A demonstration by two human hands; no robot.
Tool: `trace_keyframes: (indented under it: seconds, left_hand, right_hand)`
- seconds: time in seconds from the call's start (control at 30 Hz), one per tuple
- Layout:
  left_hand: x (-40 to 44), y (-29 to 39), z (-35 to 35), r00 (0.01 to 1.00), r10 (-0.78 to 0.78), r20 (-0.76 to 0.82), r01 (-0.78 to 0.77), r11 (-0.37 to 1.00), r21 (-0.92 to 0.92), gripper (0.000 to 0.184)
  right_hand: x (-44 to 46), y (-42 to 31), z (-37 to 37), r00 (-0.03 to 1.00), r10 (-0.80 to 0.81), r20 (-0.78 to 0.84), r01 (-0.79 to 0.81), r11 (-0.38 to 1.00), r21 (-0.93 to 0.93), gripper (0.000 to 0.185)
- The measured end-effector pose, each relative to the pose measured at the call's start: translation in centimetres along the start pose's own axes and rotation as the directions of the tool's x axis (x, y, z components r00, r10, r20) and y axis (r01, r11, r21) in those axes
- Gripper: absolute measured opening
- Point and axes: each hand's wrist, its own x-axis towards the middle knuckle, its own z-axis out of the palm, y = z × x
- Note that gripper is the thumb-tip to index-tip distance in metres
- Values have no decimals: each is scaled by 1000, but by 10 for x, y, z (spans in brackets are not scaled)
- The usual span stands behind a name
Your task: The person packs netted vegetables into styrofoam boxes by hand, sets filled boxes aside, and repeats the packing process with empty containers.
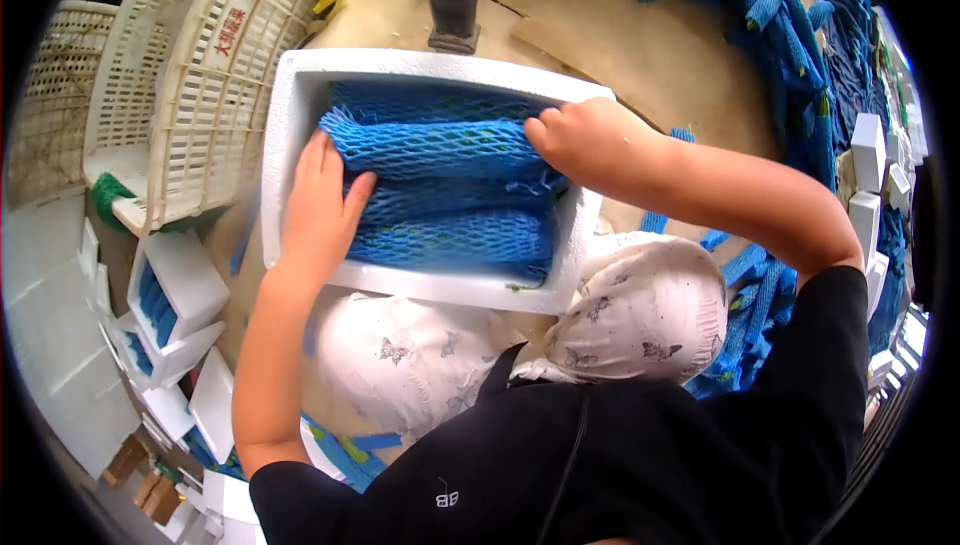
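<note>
In the foam box [420,63], upper middle, a blue net roll [435,147] was seemingly being straightened by the open left hand [320,213] and curled right hand [590,145] (any pinch was hidden); gentle pushing was needed.

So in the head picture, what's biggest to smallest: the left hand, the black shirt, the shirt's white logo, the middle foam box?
Largest to smallest:
1. Black shirt
2. Foam box
3. Left hand
4. White logo
</note>
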Motion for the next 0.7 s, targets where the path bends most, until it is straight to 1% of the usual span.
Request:
trace_keyframes:
  seconds: [0.07,0.1,0.13,0.2,0.23,0.27,0.33,0.37,0.4,0.43,0.47,0.53,0.57,0.6,0.63,0.67,0.7]
  left_hand:
    - [6,-2,5,1000,4,9,-4,1000,16,64]
    - [10,-1,7,997,-44,63,43,999,18,66]
    - [9,-2,6,998,-45,49,44,999,24,66]
    - [8,-8,4,995,-40,94,39,999,8,68]
    - [6,-12,-1,994,2,107,-7,999,41,74]
    - [3,1,-16,998,2,63,1,999,-33,77]
    - [-7,-11,4,991,-73,110,79,996,-47,77]
    - [-3,-6,7,997,-64,35,66,997,-38,76]
    - [5,-8,12,997,-74,4,74,997,-8,76]
    - [12,-11,10,997,-71,35,73,997,-39,77]
    - [14,-12,7,996,-67,60,71,995,-66,78]
    - [2,-15,9,997,-63,-50,57,991,-117,80]
    - [-3,-5,-4,982,12,-189,-30,996,-90,79]
    - [-9,7,-10,946,94,-311,-118,991,-60,79]
    - [-14,4,-11,980,146,-135,-143,989,32,80]
    - [-25,0,-10,986,155,63,-160,983,95,83]
    - [-30,-2,-14,990,131,-48,-132,991,-21,85]
  right_hand:
    - [15,7,27,999,-35,-18,36,997,65,7]
    - [19,8,28,999,-45,1,45,997,70,10]
    - [18,9,26,999,-49,-9,50,997,60,10]
    - [16,10,12,993,-46,107,32,991,127,27]
    - [12,8,5,987,-9,161,-11,992,127,29]
    - [9,6,-9,967,31,252,-62,991,118,29]
    - [-6,-5,-32,961,197,192,-214,974,72,34]
    - [-7,-7,-28,968,168,187,-184,981,69,34]
    - [-5,-8,-21,990,101,-101,-80,978,193,35]
    - [-1,-13,-18,921,54,-387,65,956,288,36]
    - [8,-26,-21,922,17,-387,149,906,396,60]
    - [31,-36,3,916,-215,-338,310,915,257,77]
    - [37,-33,4,937,-212,-277,292,912,288,80]
    - [36,-29,7,959,-204,-199,260,910,322,82]
    - [32,-29,-3,955,-213,-208,285,857,430,84]
    - [25,-28,-10,959,-179,-221,272,806,526,85]
    - [13,-24,-24,950,-101,-296,240,843,481,86]
